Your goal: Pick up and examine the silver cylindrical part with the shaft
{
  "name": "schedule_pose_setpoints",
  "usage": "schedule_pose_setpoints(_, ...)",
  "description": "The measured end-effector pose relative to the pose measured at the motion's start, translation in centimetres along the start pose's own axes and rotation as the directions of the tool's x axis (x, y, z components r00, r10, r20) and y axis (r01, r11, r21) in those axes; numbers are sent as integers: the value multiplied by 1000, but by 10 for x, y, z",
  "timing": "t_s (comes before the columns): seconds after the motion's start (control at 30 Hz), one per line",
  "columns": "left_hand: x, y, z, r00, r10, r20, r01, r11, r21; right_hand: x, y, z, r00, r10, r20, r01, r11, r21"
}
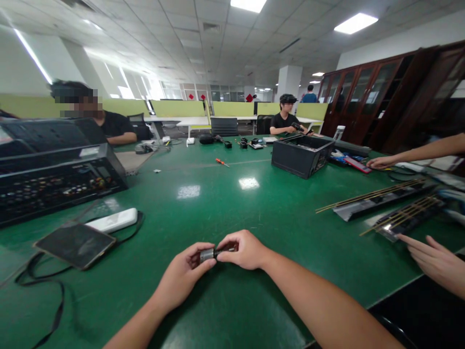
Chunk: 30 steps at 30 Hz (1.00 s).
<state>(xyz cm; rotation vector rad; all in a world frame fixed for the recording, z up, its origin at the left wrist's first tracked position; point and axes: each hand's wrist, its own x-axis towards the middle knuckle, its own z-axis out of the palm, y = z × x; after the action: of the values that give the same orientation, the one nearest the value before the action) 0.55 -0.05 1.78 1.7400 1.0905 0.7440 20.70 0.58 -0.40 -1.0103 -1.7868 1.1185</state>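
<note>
Near the front middle of the green table, my left hand (178,275) is closed around a small silver metal cylinder (207,255) that looks like a motor housing. My right hand (247,250) pinches a slim reddish-brown and dark part (231,247), in line with the cylinder's right end. A short dark piece bridges the gap between the two hands. The fingers partly hide both parts, so I cannot tell whether they are joined or apart.
A tablet-like dark panel (75,244) and a white power strip (115,220) with black cables lie left. A screwdriver (222,162) lies farther back. Open computer cases (290,157) stand both sides. Metal channels with thin rods (378,199) and another person's hands (434,259) are at right.
</note>
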Motion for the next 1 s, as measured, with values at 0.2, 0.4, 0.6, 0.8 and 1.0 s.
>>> schedule_pose_setpoints(0.2, 0, -1, -1, 1000, -1, -11, 1, 1000, -2, -1, 0, 1, 999, -37, -24, 35, 995, -90)
schedule_pose_setpoints(0.4, 0, -2, -1, 1000, 9, -13, -9, 1000, 8, 0, 2, 3, 999, -34, -39, 31, 995, -90)
schedule_pose_setpoints(0.6, -1, -3, 1, 1000, 21, -19, -20, 999, 35, -2, 1, 3, 998, -38, -45, 35, 996, -78)
schedule_pose_setpoints(0.8, -1, -6, 2, 1000, 23, -14, -23, 1000, 0, -3, -1, 2, 999, -21, -37, 18, 996, -89)
schedule_pose_setpoints(1.0, -2, -7, 2, 1000, 18, -16, -18, 1000, -24, -3, 0, 1, 999, -29, -44, 25, 995, -93)
